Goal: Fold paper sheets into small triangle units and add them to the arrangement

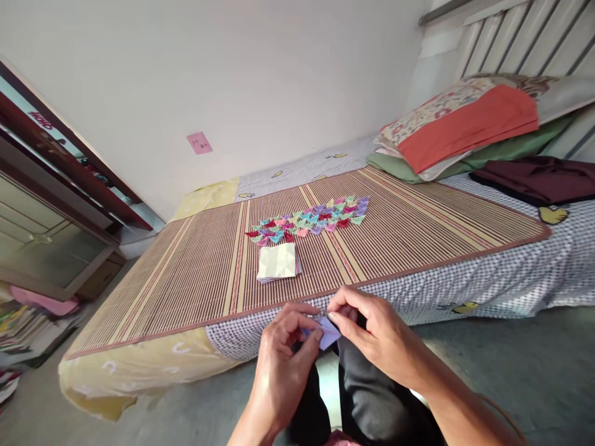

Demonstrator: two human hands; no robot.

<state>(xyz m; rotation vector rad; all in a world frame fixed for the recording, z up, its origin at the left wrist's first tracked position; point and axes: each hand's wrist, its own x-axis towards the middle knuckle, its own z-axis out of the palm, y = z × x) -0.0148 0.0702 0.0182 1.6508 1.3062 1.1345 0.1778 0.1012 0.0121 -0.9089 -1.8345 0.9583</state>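
Head view: holds a folded purple paper (330, 335) in the left hand (286, 347), clamped between thumb and fingers, near the edge of the bed (171, 359). Shows the right hand (372, 325) just beside the paper's upper right side, thumb and index fingertips together; cannot tell whether nipping its edge or merely close. Places the paper right of the left thumb and just below the right fingertips, so nearest the left hand; seems to run lengthwise rightward from the left thumb, though partly covered. Beyond the left hand, on the striped mat (199, 272), a cream-topped stack of paper (277, 260); farther out, rows of small colourful folded pieces (313, 218). Far beyond, left of the left hand, on the wall (279, 74), a pink note (199, 143) with dark marks too small to read; no brand or label legible.
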